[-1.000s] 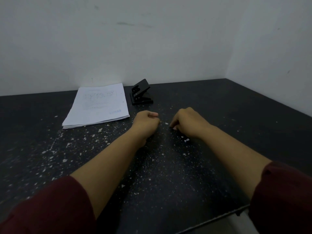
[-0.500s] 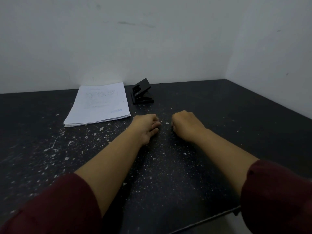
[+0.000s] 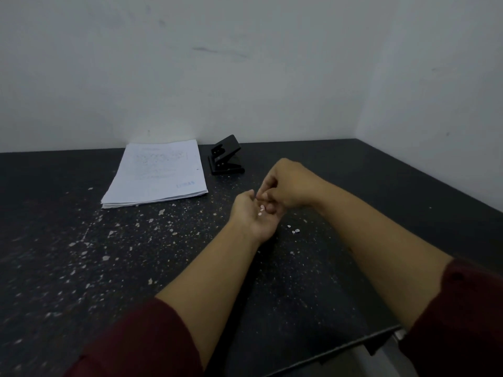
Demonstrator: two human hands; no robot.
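Pinched shut, the grip of the right hand hung just over the upturned palm of the left hand, thumb and fingertips drawn together and touching the left fingers. Whether anything lay between those fingertips was too small to tell in the dim light. The left hand's grip was slack: palm up, fingers loosely cupped and closed round nothing. It carried a few small white paper dots in the hollow of the palm, right under the right fingertips. Both hands were raised a little above the dark counter, near its middle. Two or three stray dots lay on the counter just to the right of the left wrist, apart from both hands. Pale flecks were scattered across the counter, thickest to the left of the forearms; these may have been paper scraps or part of the surface. A black hole punch stood beyond the hands with its lever up, near the white wall. Just beside it to the left lay a stack of paper, flat, its top sheet faintly printed. Dark red sleeves covered both upper forearms at the bottom of the view.
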